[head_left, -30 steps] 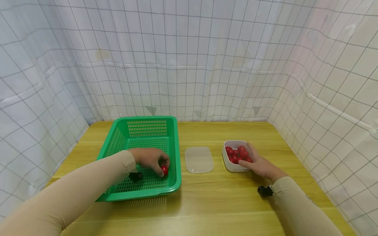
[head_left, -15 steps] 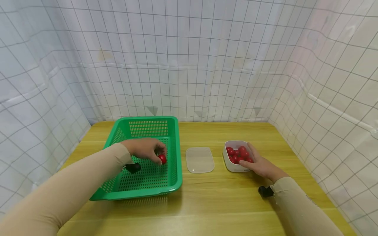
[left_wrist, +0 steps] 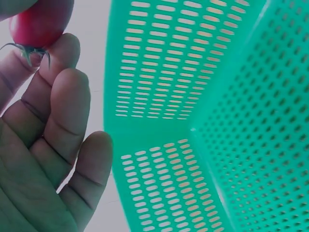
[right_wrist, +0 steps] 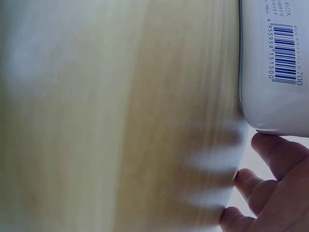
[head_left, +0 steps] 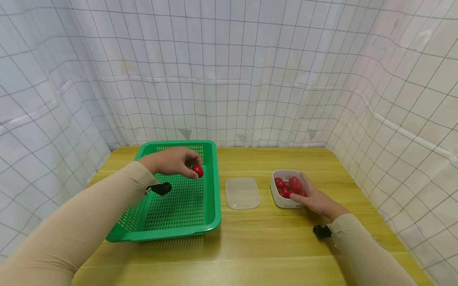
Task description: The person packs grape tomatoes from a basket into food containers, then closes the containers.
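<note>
My left hand (head_left: 171, 161) pinches a red cherry tomato (head_left: 198, 171) between thumb and fingers, above the green basket (head_left: 217, 198). The left wrist view shows the green stem cap of this cherry tomato (left_wrist: 41, 21), with the other fingers loosely bent below it. On the right, my right hand (head_left: 316, 201) holds a white plastic container (head_left: 284, 203) at its near right corner, thumb at the front rim and fingers along the right side. Several red cherry tomatoes (head_left: 286, 188) lie in that container. A barcode label (right_wrist: 285, 53) shows on its wall in the right wrist view.
A translucent square lid (head_left: 242, 194) lies flat between basket and container on the wooden table (head_left: 250, 250). White grid-patterned curtains (head_left: 229, 79) enclose the table at the back and sides. Black wrist cameras hang beneath both wrists.
My left hand has risen from the basket floor with the cherry tomato and moved toward the far side. My right hand and the container have stayed in place.
</note>
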